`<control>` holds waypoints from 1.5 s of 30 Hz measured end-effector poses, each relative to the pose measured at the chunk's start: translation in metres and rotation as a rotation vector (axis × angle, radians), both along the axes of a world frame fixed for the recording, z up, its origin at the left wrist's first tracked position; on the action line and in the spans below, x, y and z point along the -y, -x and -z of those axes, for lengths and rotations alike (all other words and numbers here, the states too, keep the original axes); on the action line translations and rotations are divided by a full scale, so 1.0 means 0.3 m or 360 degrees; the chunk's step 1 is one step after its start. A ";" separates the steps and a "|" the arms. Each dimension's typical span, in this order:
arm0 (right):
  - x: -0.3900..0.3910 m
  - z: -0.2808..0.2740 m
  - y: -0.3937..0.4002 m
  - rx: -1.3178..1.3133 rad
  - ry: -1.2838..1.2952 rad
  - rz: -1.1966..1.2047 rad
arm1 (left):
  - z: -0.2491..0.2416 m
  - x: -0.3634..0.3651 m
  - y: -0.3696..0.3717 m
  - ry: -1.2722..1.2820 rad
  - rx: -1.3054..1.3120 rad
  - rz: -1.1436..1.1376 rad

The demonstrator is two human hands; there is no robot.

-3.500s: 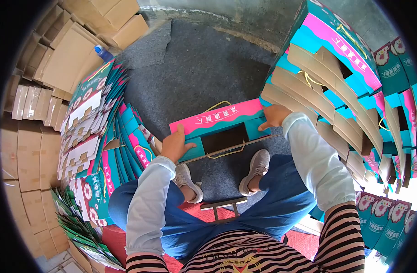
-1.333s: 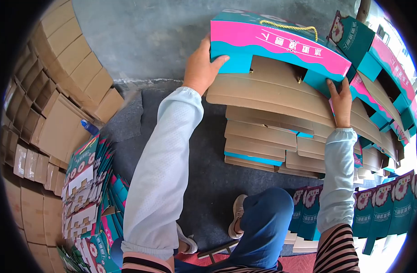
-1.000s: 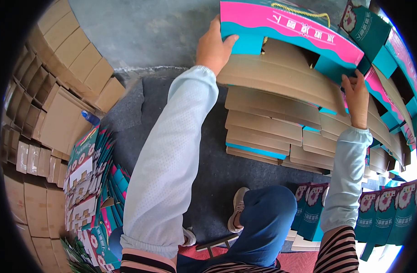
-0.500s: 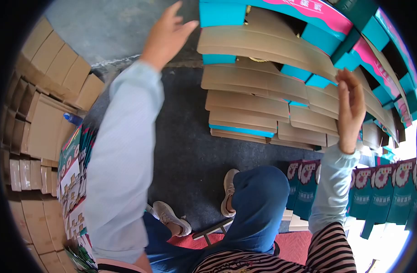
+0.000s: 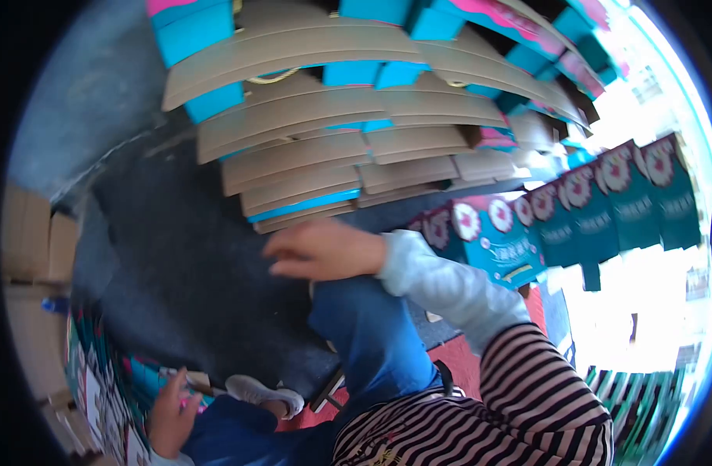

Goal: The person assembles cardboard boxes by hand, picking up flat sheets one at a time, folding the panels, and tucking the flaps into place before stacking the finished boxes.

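Observation:
My right hand (image 5: 325, 248), blurred by motion, is over my bent right knee with its fingers apart and nothing visible in them. It is just below the lowest layers of the stacked brown cardboard flaps (image 5: 294, 163). My left hand (image 5: 172, 415) is at the lower left with its fingers apart, beside a teal printed piece (image 5: 145, 377) and the row of printed cartons (image 5: 100, 373) standing on edge. Whether its fingertips touch the teal piece cannot be made out.
Teal printed boxes (image 5: 496, 237) with round pink-and-white pictures line the right side. Brown cartons (image 5: 30, 334) and a blue object (image 5: 55, 304) are at the left edge. Dark floor (image 5: 177, 264) lies between. More green cartons (image 5: 639, 412) stand at the lower right.
The view has turned to the right. My left hand has dropped from the top to the lower left. My right hand has come inward from the right side to over my knee.

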State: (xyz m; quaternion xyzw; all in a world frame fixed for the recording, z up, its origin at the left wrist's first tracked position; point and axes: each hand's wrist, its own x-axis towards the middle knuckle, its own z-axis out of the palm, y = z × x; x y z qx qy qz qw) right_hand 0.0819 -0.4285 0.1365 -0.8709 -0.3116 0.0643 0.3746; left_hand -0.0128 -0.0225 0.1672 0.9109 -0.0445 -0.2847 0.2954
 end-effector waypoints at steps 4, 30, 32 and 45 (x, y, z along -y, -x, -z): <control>-0.243 0.027 -0.104 0.0010 0.0635 -0.0487 | 0.133 -0.073 0.072 -0.0538 -0.0028 0.0587; -0.767 0.834 -0.794 -0.0236 0.1454 0.0251 | 0.068 -0.043 -0.065 0.0083 -0.0105 0.0470; -0.768 0.897 -0.826 -0.0096 0.1395 0.0481 | 0.089 -0.057 -0.130 0.0183 0.0134 0.0448; -0.637 1.226 -1.150 -0.0325 -0.0777 0.2424 | 0.692 0.456 -1.248 0.1410 0.0299 -0.0342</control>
